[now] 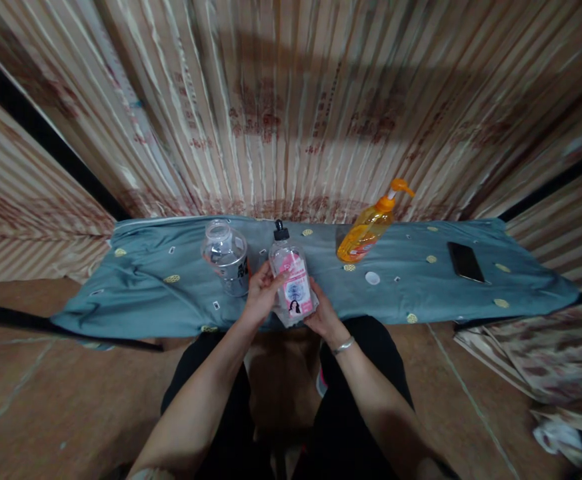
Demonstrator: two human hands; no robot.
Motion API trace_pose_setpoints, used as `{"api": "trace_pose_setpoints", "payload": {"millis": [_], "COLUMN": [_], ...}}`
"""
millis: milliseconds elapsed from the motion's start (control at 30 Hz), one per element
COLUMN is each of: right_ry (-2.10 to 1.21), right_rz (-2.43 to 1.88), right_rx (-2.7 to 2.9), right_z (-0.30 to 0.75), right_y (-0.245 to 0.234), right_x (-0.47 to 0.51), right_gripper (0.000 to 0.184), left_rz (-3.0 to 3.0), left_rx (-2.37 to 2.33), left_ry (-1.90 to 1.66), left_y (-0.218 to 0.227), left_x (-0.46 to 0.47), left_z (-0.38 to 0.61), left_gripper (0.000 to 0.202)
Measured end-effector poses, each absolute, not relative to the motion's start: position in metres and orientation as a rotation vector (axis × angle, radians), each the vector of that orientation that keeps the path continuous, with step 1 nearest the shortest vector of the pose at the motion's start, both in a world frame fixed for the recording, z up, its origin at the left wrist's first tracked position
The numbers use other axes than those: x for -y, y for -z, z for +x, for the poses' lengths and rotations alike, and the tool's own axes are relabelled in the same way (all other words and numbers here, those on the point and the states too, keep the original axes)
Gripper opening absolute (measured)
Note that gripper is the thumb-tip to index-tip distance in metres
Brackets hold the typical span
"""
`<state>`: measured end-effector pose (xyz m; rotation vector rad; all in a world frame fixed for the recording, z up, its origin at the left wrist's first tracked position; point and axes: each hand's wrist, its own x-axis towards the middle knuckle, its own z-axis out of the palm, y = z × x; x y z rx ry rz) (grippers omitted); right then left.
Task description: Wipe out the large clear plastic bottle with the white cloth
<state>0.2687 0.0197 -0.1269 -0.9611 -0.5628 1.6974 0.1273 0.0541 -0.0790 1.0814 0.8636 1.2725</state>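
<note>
Between my hands is a clear plastic bottle with a pink-and-white label and a black cap with a narrow tip (295, 283), tilted with its cap pointing away from me. My left hand (262, 291) is closed around its left side, thumb lying across the label. My right hand (322, 312) grips the lower right side, its fingers partly hidden behind the bottle. A pale, thin edge of something, perhaps a wipe or plastic, shows under the bottle's base; I cannot tell which. Just left of my left hand stands a clear plastic cup with dark print and a domed lid (228, 260).
An orange pump bottle (363, 235) stands at the back right of the teal cloth-covered table (145, 293). A small white disc (372, 278) lies before it, and a black phone (465, 261) farther right. Striped curtains (291, 120) hang behind; dark poles frame both sides.
</note>
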Motion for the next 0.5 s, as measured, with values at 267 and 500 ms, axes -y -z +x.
{"api": "trace_pose_setpoints", "payload": {"millis": [267,500], "right_ry": [-1.904,-1.607], "right_rz": [-0.926,-0.933], "right_rx": [0.543,0.492], "right_z": [0.262,0.261], "right_y": [0.126,0.121], "right_x": [-0.002,-0.013], "right_gripper": [0.051,0.057], "left_rz": [1.149,1.380], "left_rx": [-0.824,-0.998], "left_ry": [-1.167,-1.247], "left_y": [0.076,0.091], "left_x": [-0.049,-0.043], "left_z": [0.121,0.125], "left_gripper": [0.059,0.072]}}
